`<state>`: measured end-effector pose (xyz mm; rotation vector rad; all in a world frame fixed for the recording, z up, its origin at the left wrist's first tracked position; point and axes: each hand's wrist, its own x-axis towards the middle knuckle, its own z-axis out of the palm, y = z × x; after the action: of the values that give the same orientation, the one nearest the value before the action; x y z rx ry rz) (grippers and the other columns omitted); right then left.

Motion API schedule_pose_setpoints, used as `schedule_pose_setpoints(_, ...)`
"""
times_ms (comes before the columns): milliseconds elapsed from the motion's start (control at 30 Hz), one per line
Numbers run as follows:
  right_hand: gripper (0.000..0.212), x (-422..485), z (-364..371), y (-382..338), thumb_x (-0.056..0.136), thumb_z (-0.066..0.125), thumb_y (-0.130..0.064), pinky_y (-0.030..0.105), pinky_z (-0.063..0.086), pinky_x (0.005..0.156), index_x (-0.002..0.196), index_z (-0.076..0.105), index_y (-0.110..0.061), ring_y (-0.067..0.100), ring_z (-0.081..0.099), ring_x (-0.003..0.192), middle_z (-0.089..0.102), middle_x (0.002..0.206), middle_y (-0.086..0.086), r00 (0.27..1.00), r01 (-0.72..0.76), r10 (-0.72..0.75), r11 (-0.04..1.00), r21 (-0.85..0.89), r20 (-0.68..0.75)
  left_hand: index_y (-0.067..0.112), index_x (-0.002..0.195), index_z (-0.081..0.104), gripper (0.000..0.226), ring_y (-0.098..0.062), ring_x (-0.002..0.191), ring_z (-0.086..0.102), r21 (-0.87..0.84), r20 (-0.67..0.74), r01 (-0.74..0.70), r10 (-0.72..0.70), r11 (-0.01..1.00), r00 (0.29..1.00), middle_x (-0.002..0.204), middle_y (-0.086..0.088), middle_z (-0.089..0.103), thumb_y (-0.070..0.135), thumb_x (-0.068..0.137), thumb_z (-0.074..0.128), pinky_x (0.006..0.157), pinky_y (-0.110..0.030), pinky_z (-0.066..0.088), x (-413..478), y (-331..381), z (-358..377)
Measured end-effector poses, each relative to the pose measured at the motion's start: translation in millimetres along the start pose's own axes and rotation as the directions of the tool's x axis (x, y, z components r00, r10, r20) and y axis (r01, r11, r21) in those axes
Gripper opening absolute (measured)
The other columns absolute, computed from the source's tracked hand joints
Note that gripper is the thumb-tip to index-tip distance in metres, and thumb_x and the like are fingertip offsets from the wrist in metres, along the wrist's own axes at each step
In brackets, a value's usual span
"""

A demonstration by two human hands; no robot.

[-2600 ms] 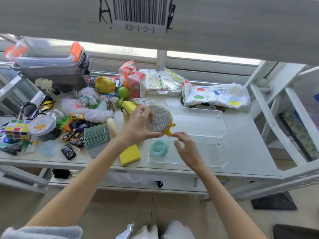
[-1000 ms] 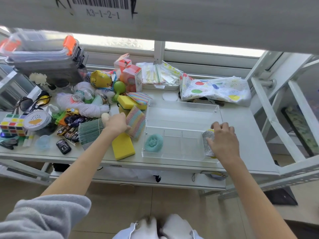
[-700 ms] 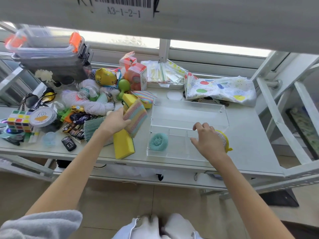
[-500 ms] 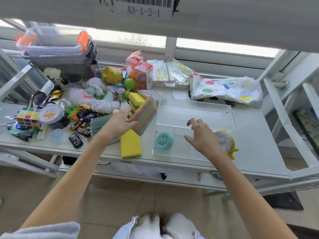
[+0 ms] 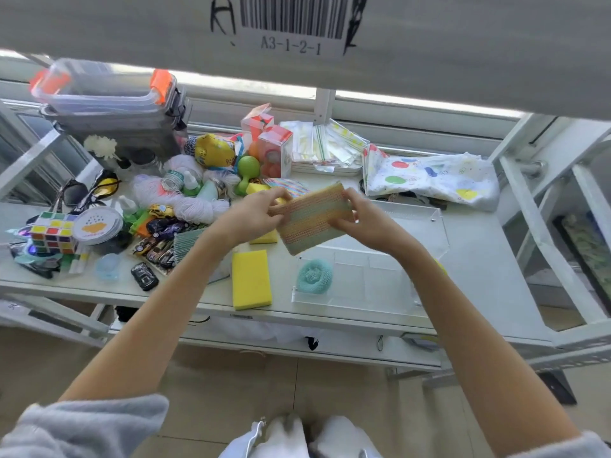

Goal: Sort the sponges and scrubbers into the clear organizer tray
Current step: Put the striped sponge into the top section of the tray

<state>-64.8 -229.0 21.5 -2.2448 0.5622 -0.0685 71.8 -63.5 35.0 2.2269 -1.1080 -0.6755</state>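
Both hands hold a rainbow-striped sponge (image 5: 312, 223) in the air above the table, over the left rear part of the clear organizer tray (image 5: 429, 226). My left hand (image 5: 256, 214) grips its left edge and my right hand (image 5: 362, 219) grips its right edge. A teal mesh scrubber (image 5: 314, 276) lies in the tray's front left compartment. A sliver of the yellow-backed scrubber (image 5: 441, 267) shows behind my right forearm at the tray's right side. A yellow sponge (image 5: 251, 279) lies flat on the table left of the tray, and another yellow sponge (image 5: 264, 239) sits under my left hand.
The left half of the table (image 5: 489, 276) is crowded with toy cars (image 5: 155, 249), a puzzle cube (image 5: 53, 231), yarn (image 5: 185, 206), bottles and boxes. A spotted cloth (image 5: 429, 178) lies at the back right. Stacked plastic bins (image 5: 109, 104) stand at the back left.
My right hand left the silver scrubber in the tray's right side and came left. My left hand lifted the striped sponge off the table, and both hands now hold it.
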Motion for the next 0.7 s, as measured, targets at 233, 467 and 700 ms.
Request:
schedule_pose_setpoints(233, 0.046, -10, -58, 57, 0.093, 0.051, -0.014, 0.037, 0.055, 0.078, 0.134, 0.032, -0.005, 0.019, 0.052, 0.098, 0.049, 0.112, 0.006, 0.909, -0.378, 0.402, 0.907, 0.186, -0.111, 0.004, 0.121, 0.054, 0.035, -0.034, 0.105, 0.059, 0.175, -0.105, 0.161, -0.144, 0.971, 0.984, 0.117, -0.019, 0.062, 0.007, 0.086, 0.060, 0.085, -0.036, 0.049, 73, -30, -1)
schedule_pose_setpoints(467, 0.072, -5, -68, 97, 0.093, 0.055, -0.023, 0.035, 0.052, 0.074, 0.143, 0.010, -0.001, 0.026, 0.056, 0.106, 0.049, 0.126, 0.013, 0.792, -0.576, 0.593, 0.804, 0.148, -0.146, 0.003, 0.128, 0.045, 0.080, -0.038, 0.121, 0.046, 0.389, -0.103, 0.266, -0.246, 0.882, 0.964, 0.130, -0.023, 0.050, 0.044, 0.070, 0.079, 0.099, -0.047, 0.045, 137, -53, -1)
schedule_pose_setpoints(700, 0.085, 6, -51, 107, 0.092, 0.056, -0.026, 0.041, 0.048, 0.083, 0.148, -0.001, 0.000, 0.036, 0.060, 0.106, 0.058, 0.125, 0.026, 0.798, -0.592, 0.549, 0.791, -0.156, -0.249, 0.010, 0.148, 0.022, 0.111, -0.043, 0.137, 0.029, 0.431, 0.019, 0.272, -0.310, 0.861, 0.951, 0.150, -0.025, 0.031, 0.058, 0.064, 0.076, 0.113, -0.051, 0.030, 180, -57, 19)
